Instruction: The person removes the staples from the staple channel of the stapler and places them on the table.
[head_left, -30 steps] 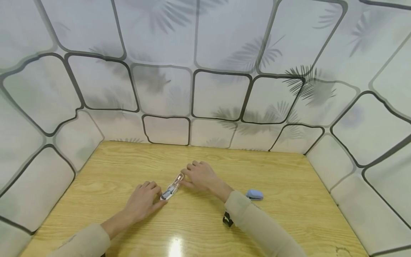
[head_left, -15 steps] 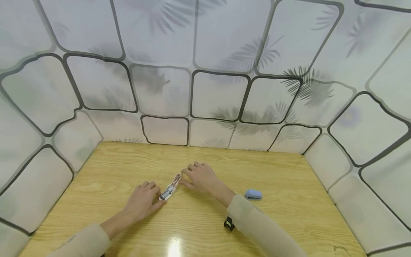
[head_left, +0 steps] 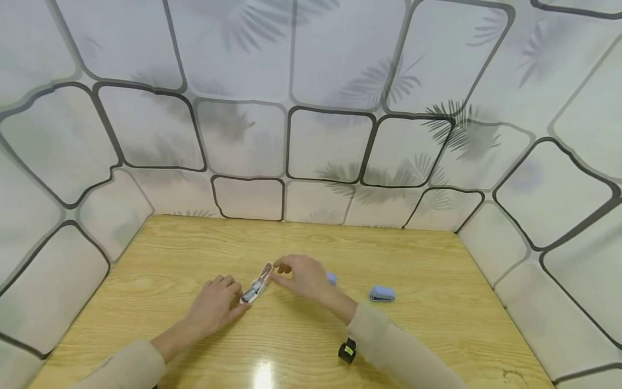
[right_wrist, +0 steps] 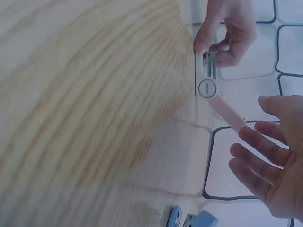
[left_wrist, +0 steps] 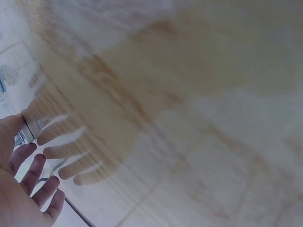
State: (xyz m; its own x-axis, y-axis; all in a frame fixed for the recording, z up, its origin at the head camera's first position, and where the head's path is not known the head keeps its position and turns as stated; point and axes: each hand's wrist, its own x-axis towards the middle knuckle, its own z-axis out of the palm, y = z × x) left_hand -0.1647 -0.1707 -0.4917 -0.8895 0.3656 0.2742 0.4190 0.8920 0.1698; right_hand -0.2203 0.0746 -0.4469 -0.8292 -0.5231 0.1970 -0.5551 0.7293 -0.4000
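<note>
A small white stapler (head_left: 255,287) with a pale pink arm is swung open into a long shape; a round badge marks its hinge in the right wrist view. My left hand (head_left: 216,303) pinches its near end between thumb and fingers, over the metal channel. At the far end, my right hand (head_left: 303,276) has its thumb and fingers spread apart. Its fingertips are right at the tip of the pink arm (right_wrist: 226,112). In the right wrist view, the fingers of the right hand are loosely extended and the left hand (right_wrist: 236,28) grips the white body.
A blue mini stapler (head_left: 382,294) lies on the wooden table (head_left: 413,346) to the right. Another blue object (head_left: 331,278) shows partly behind my right hand. A black device (head_left: 347,351) sits under the right sleeve. Patterned white walls (head_left: 330,146) enclose the table's back and sides.
My right hand has turned and its fingers have loosened at the stapler's far end. A second blue object has come into view behind it. The left hand keeps its pinch.
</note>
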